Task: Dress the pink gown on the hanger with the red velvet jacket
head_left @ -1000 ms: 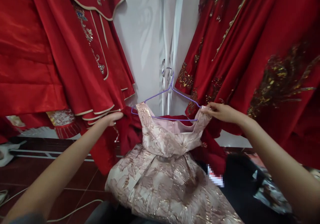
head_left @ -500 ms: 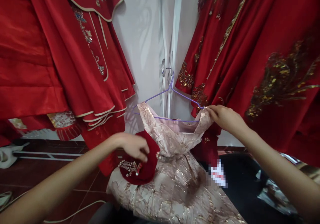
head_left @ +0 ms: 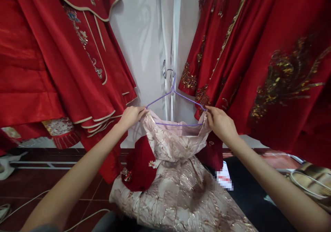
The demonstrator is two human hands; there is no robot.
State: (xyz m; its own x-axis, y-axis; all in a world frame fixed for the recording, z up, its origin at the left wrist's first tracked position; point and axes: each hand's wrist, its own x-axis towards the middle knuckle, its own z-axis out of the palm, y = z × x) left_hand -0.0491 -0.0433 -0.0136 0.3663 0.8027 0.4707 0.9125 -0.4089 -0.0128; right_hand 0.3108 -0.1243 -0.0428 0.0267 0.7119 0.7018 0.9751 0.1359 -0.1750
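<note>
A pale pink brocade dress [head_left: 178, 187] hangs on a purple wire hanger [head_left: 173, 97] in front of me. My left hand [head_left: 131, 115] is closed on the dress's left shoulder at the hanger's left end. My right hand [head_left: 219, 123] pinches the right shoulder strap at the hanger's right end. A dark red velvet piece with beaded trim [head_left: 139, 168] lies draped over the dress's left side, below my left hand. More dark red cloth [head_left: 214, 152] shows behind the dress on the right.
Red embroidered gowns hang at the left [head_left: 59, 59] and at the right [head_left: 263, 63], close on both sides. A white wall with a vertical rail [head_left: 169, 45] is behind the hanger. White cables [head_left: 85, 213] run over the dark red floor tiles. A black surface [head_left: 248, 190] lies at lower right.
My left hand let go of the dark red velvet piece, which now rests on the dress, and rose to grip the dress's left shoulder. My right hand stayed on the right shoulder.
</note>
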